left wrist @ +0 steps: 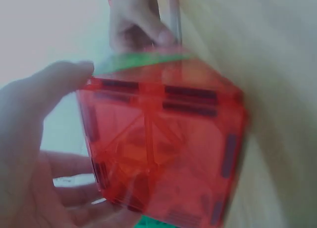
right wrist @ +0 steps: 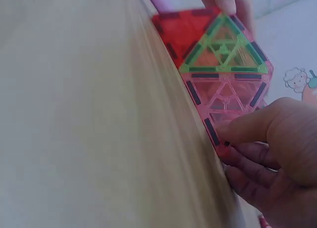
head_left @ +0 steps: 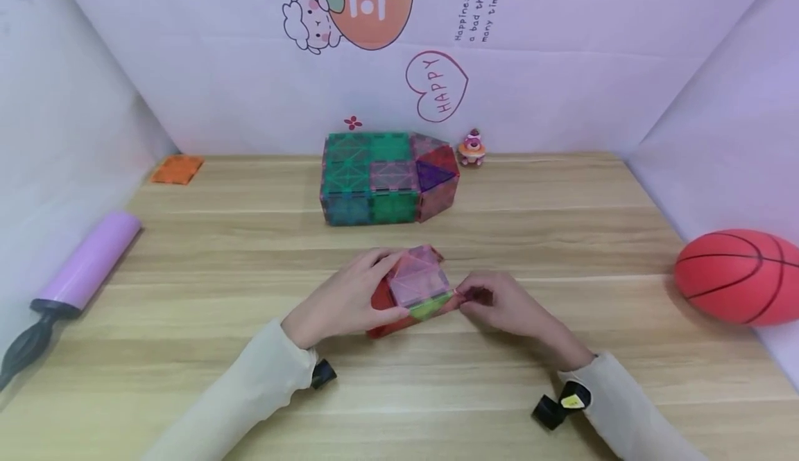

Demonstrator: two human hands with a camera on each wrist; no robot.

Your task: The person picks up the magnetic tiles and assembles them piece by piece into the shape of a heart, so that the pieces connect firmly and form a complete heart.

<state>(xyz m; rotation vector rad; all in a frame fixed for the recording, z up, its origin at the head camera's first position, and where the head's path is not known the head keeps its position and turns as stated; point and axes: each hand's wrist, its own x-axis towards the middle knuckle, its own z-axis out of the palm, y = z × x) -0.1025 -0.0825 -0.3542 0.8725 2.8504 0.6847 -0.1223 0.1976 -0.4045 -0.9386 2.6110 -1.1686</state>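
Observation:
A small block of see-through magnetic tiles [head_left: 419, 281], red and pink with a green triangle on its near side, sits in front of me on the table. My left hand [head_left: 349, 294] grips its left end, thumb on the near side and fingers around the far side. In the left wrist view, a square red tile [left wrist: 163, 154] forms that end. My right hand [head_left: 508, 305] pinches the tip of a pink triangular tile [right wrist: 225, 97]. This tile lies edge to edge with the green triangular tile [right wrist: 223, 50] in the right wrist view.
Behind the hands stands a larger tile structure [head_left: 393, 180] with a small toy figure [head_left: 472, 149] beside it. An orange tile [head_left: 177, 169] lies at the back left. A purple hand pump [head_left: 93, 260] is on the left, a red rugby-shaped ball [head_left: 739, 277] on the right.

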